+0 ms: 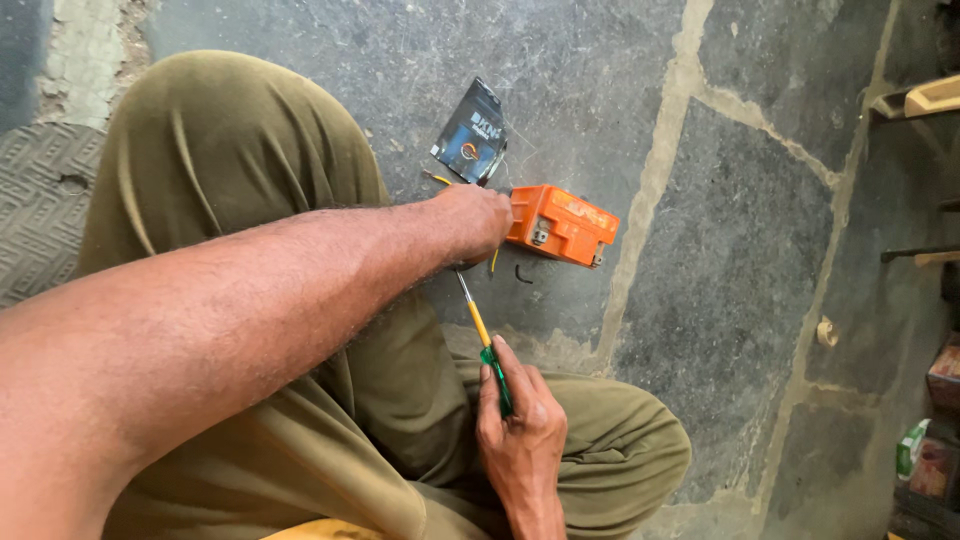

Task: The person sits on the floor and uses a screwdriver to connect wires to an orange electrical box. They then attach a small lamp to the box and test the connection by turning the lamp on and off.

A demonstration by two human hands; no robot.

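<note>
While left hand (475, 222) touches orange battery (562, 225), right hand (520, 425) grips screwdriver (485, 345)

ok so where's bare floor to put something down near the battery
Bare stone lies right of the orange battery, across the pale joint, and also above the dark packet. It is crowded at the battery's left: the left hand, the screwdriver in the right hand, yellow wires and the knees.

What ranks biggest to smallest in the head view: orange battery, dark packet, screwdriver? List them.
1. Orange battery, the bulkiest.
2. Dark packet, slightly smaller in area; it lies farther off, so this is unsure.
3. Screwdriver, longest but thinnest.
</note>
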